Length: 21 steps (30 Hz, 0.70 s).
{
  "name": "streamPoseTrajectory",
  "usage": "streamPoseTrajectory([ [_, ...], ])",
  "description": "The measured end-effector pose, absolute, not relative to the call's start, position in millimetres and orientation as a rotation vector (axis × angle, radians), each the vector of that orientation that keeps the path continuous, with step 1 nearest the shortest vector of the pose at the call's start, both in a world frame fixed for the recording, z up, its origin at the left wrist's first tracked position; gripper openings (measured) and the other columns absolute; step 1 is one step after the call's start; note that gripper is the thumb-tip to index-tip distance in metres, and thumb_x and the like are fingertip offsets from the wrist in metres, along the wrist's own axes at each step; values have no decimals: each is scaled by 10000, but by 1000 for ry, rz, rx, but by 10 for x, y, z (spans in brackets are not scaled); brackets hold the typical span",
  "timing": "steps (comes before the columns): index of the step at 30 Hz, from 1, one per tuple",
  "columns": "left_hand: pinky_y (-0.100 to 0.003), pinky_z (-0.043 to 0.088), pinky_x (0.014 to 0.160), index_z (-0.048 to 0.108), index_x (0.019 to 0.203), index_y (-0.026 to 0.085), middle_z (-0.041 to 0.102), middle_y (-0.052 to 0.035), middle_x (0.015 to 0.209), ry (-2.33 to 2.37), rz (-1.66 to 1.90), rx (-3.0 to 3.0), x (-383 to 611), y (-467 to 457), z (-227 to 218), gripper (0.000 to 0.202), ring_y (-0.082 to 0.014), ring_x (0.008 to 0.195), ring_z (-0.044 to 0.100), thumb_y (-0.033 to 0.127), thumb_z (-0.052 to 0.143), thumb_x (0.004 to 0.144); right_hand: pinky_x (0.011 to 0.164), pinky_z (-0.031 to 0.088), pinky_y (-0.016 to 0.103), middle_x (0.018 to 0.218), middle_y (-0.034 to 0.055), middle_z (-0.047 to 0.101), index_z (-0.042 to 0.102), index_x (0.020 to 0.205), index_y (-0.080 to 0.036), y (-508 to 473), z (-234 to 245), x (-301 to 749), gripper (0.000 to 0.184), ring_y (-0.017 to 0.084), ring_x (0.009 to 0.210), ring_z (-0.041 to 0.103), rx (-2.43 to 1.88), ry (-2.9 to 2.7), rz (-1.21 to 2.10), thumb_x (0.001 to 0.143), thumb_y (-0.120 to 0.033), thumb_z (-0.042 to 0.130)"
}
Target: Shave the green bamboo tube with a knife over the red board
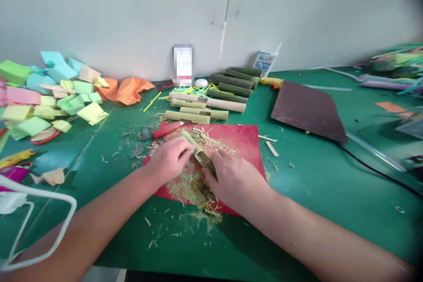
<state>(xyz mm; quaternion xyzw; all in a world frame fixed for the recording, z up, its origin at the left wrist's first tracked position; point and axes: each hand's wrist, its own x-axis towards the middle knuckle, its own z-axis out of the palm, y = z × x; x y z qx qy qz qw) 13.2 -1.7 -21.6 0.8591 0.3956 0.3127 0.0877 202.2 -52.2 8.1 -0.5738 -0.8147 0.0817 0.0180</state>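
Observation:
A pale green bamboo tube (197, 150) with a cut-out opening in its side lies slantwise between my hands, above a red sheet (246, 141). My right hand (228, 172) is closed round its near end, with the thumb on the lower side. On the far left part of the tube my left hand (173, 156) is curled, its fingertips against the wall; the inside of that hand is hidden. Pale shavings (185, 187) and fine dust cover the sheet beneath. A red handle-like object (168, 128) rests just beyond my left hand.
Several cut bamboo tubes (211, 105) and darker green ones (231, 81) lie in rows behind the sheet. Folded paper pieces (49, 97) crowd the left. A dark brown board (306, 110) stands right, with a black cable (376, 167). A white cord (66, 220) loops at front left.

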Motion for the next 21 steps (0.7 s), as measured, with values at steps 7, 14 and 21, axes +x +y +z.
streamPoseTrajectory([
  [7, -291, 509, 733, 611, 865, 155, 643, -58, 841, 1182, 903, 2553, 132, -18, -242, 121, -153, 794, 617, 183, 494, 878, 568, 403, 307, 839, 79, 617, 570, 896, -150, -521, 81, 2023, 210, 213, 719, 616, -1764, -2525, 240, 867, -305, 432],
  [14, -276, 504, 617, 652, 839, 156, 680, -46, 826, 1378, 1117, 2399, 57, 118, -198, 95, -140, 660, 616, 215, 578, 828, 563, 401, 316, 847, 79, 619, 574, 889, -148, -518, 71, 2029, 230, 225, 727, 614, -1759, -2500, 250, 868, -317, 419],
  [21, -246, 507, 585, 641, 980, 160, 691, -46, 848, 1439, 1187, 2091, 28, 154, -267, 178, -119, 633, 599, 234, 568, 835, 561, 404, 321, 850, 85, 616, 572, 903, -150, -522, 88, 2021, 229, 225, 722, 611, -1781, -2505, 252, 871, -307, 408],
])
